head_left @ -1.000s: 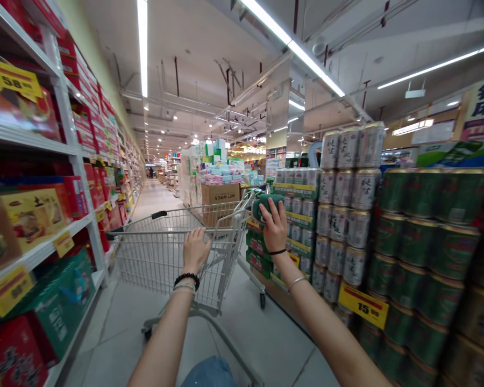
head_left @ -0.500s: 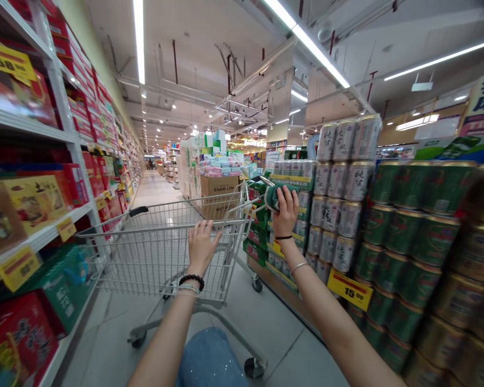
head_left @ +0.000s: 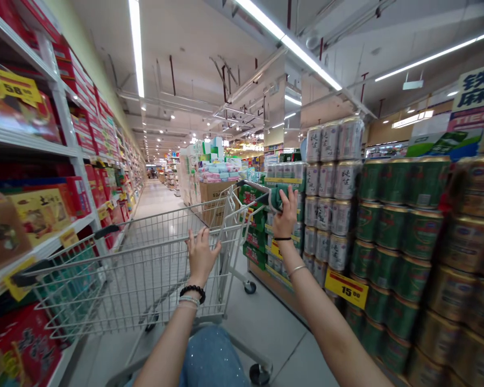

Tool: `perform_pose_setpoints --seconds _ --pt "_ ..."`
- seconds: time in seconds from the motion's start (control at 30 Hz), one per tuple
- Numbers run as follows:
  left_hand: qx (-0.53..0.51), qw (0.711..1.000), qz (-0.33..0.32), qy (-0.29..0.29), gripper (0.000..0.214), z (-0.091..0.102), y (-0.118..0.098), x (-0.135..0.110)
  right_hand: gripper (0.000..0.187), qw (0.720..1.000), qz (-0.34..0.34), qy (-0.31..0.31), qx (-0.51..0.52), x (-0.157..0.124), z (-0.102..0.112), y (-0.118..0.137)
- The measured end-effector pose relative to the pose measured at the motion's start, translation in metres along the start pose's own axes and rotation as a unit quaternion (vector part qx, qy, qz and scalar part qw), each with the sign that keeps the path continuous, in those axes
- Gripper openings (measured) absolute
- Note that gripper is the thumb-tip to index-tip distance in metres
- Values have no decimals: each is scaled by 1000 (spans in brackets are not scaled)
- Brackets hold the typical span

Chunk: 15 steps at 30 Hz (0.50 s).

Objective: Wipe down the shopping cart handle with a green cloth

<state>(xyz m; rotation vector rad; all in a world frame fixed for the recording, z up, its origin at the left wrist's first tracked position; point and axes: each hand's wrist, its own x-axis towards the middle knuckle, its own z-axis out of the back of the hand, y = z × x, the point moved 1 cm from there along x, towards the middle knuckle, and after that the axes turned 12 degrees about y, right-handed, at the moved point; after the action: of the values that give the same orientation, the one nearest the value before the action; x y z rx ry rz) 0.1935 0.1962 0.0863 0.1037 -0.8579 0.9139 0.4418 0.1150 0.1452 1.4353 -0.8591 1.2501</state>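
Note:
A wire shopping cart [head_left: 116, 269] stands slanted across the aisle in front of me, its basket empty. My left hand [head_left: 201, 252] rests on the basket's top rim with fingers curled over the wire. My right hand [head_left: 285, 212] is closed round the green grip of the cart handle [head_left: 275, 198], close to the stacked cans. Both wrists wear bracelets.
Shelves [head_left: 36, 247] of red and green boxes with yellow price tags line the left side. Tall stacks of silver cans [head_left: 331, 188] and green cans [head_left: 399, 231] rise on the right, with a yellow 15 tag [head_left: 346, 288]. A carton display [head_left: 215, 191] stands ahead in the aisle.
The cart has swung its front end leftward toward the shelves and nearer to me. My hands kept their hold and shifted slightly with it.

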Motion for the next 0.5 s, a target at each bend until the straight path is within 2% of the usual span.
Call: perform_pose_setpoints --seconds 0.1,0.2,0.3,0.4,0.5 --pt "2 1000 12 -8 47 3 -4 -4 74 1000 -5 29 -1 3 -13 5" --pt "10 1000 25 -12 47 5 -6 -7 72 998 11 53 -18 -20 -27 19" --pt "21 999 39 -12 48 7 -6 -8 74 995 58 80 -17 -39 -28 28" --pt "33 998 50 -16 47 8 -7 -8 76 995 74 74 -6 -30 -22 22" --pt "41 997 61 -22 47 7 -6 -8 74 999 39 28 4 -8 -25 12"
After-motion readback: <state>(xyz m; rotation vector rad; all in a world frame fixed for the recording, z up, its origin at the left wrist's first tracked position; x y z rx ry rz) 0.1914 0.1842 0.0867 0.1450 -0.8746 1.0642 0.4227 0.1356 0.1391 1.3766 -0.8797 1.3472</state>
